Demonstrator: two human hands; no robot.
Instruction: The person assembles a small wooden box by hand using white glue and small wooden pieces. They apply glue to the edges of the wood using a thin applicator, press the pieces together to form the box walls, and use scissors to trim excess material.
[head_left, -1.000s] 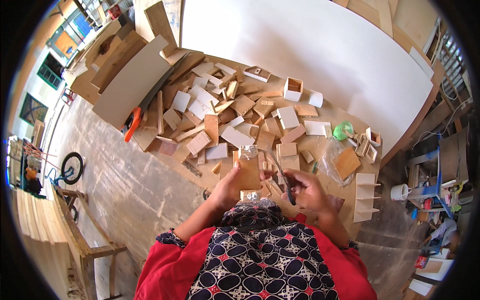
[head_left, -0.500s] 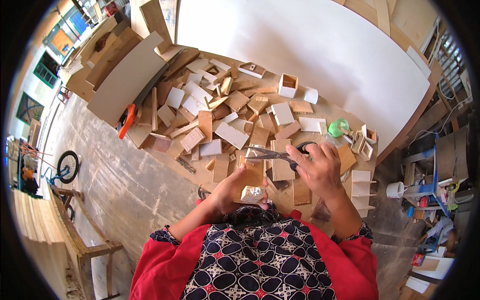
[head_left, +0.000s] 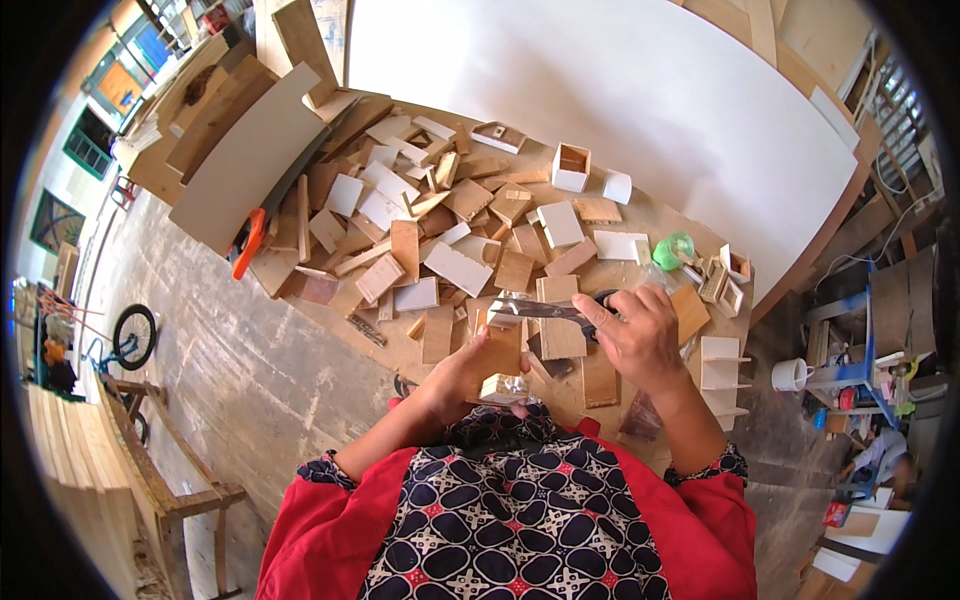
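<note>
My left hand (head_left: 462,378) grips a small wooden block (head_left: 502,352) in front of my chest. Shiny clear film, like tape or plastic, covers its pale near end (head_left: 503,388). In my right hand (head_left: 645,335) is a pair of scissors (head_left: 545,309) with dark handles, its blades pointing left. They lie across the block's far end and look nearly together; whether film is between them I cannot tell. My right fingers hide part of the handles. Beyond both hands, loose wood offcuts (head_left: 458,268) are heaped on the worktable.
An orange-handled saw (head_left: 248,243) rests at the table's left edge beside stacked boards (head_left: 245,160). A large white panel (head_left: 620,90) spans the back. At the right are a green object (head_left: 673,250), perhaps a tape roll, and a white slotted piece (head_left: 720,375).
The scissor blades, spread before, have come together at the block's far end. Both hands stay in nearly the same place, and the whole view has shifted slightly.
</note>
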